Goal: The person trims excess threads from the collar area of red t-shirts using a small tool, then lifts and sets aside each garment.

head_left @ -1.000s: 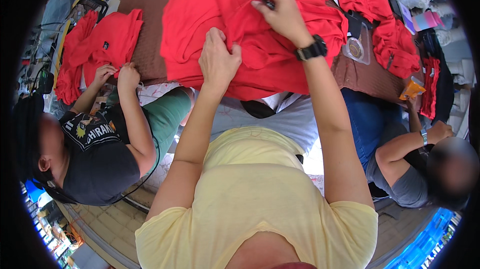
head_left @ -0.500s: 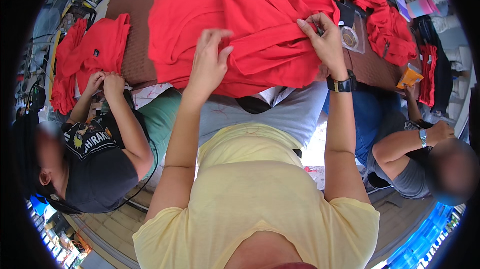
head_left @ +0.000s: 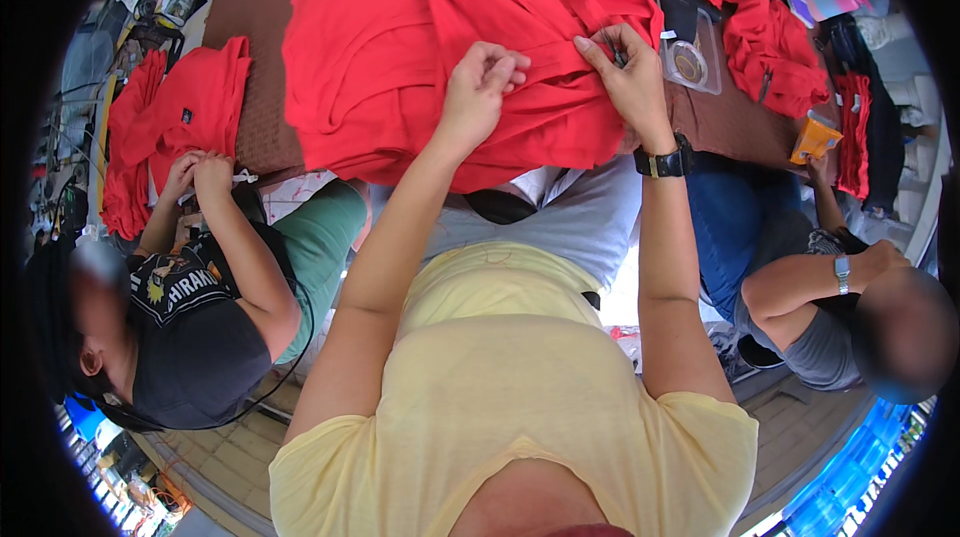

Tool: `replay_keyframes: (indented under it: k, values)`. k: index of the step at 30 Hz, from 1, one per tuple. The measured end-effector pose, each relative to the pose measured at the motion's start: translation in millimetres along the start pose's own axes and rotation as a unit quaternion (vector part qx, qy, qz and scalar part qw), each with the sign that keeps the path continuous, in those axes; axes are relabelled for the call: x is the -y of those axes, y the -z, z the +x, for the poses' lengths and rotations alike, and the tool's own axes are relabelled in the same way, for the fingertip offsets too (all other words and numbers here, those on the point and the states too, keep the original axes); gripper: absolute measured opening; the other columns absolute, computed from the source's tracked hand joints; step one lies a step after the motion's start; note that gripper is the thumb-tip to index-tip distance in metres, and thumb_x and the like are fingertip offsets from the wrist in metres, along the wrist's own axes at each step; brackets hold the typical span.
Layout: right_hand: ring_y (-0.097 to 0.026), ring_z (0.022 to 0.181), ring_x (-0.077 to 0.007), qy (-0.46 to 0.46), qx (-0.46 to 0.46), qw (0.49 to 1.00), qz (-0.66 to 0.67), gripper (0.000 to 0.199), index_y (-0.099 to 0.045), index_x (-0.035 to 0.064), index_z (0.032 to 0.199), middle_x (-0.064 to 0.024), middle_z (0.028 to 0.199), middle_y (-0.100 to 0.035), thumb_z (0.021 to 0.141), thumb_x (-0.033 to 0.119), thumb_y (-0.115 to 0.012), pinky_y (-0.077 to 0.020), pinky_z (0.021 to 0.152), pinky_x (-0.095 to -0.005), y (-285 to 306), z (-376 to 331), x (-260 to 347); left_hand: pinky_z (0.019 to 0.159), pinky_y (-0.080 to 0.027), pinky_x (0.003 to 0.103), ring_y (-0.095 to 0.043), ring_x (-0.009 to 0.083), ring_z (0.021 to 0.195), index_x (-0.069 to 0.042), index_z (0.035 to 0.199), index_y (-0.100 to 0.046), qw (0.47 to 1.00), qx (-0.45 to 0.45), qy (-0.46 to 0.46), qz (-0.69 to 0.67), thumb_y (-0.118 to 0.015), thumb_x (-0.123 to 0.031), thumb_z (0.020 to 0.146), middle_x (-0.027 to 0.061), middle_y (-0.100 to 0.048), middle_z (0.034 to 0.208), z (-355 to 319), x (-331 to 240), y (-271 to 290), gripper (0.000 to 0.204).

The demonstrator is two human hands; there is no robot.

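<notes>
A large red knit garment lies in loose folds over the table edge and my lap. My right hand is closed at its right side, thumb and forefinger pinching a fold. A small dark metal tool shows between those fingers, mostly hidden by them. Just left of it, my left hand hovers over the cloth with curled fingers and the thumb drawn in. Whatever its fingertips hold, if anything, is too small to make out.
A clear plastic tub with a round item sits right of my right hand. More red garments lie beyond it. At left, a person handles red cloth; at right, another person has an orange packet by one hand.
My left hand has moved right, toward my right hand, and its fingers have curled in. My right hand keeps its pinch and appears slightly further left, as does the whole view.
</notes>
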State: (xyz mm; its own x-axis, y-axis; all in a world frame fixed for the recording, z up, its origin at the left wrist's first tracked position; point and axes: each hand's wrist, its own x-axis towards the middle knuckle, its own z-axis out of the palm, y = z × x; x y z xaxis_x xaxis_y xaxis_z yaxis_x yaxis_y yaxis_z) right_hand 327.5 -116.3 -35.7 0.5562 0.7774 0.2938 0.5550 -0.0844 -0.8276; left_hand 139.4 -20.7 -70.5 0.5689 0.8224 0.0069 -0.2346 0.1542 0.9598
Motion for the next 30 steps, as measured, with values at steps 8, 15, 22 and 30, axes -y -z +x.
replay_keyframes:
  k: [8,15,22,30]
  values:
    - [-0.055,0.068,-0.0113,-0.003,0.001,1.000,0.022,0.034,-0.068,-0.0003,0.092,-0.0072,0.075,-0.066,0.084,0.030,-0.081,-0.0461,0.065,-0.0281,-5,3,-16,0.062,-0.044,0.024,-0.057,0.0090,0.071,-0.003,0.102,-0.070,0.938,-0.038,-0.183,0.293,-0.078,-0.018,0.088,0.0017,-0.064,0.092,9,-24,-25,0.023]
    - [-0.054,0.068,-0.0094,-0.002,-0.006,0.999,0.037,0.033,-0.068,-0.0001,0.092,-0.0056,0.075,-0.066,0.085,0.029,-0.081,-0.0454,0.063,-0.0271,-2,1,-16,0.076,-0.048,0.022,-0.063,0.0089,0.085,-0.002,0.111,-0.068,0.998,-0.048,0.015,0.024,-0.066,-0.018,0.099,0.0019,-0.069,0.095,45,-20,-20,0.020]
    - [-0.044,0.064,-0.0026,-0.039,0.047,0.996,0.070,0.034,-0.069,0.0020,0.097,0.0030,0.079,-0.062,0.083,0.029,-0.084,-0.0370,0.057,-0.0211,5,0,-19,0.075,-0.050,0.026,-0.064,0.0139,0.080,-0.002,0.093,-0.068,0.887,0.421,0.173,0.080,-0.076,-0.014,0.086,0.0054,-0.067,0.085,-53,-99,38,0.016]
    - [-0.054,0.078,-0.0075,-0.022,0.102,0.991,0.078,0.028,-0.067,0.0032,0.102,0.0007,0.095,-0.065,0.079,0.011,-0.083,-0.0426,0.068,-0.0234,13,-2,12,0.083,-0.049,0.036,-0.058,0.0284,0.088,0.000,0.102,-0.059,0.840,0.030,-0.196,0.506,-0.077,-0.014,0.080,0.0127,-0.054,0.092,-32,-81,38,0.032]
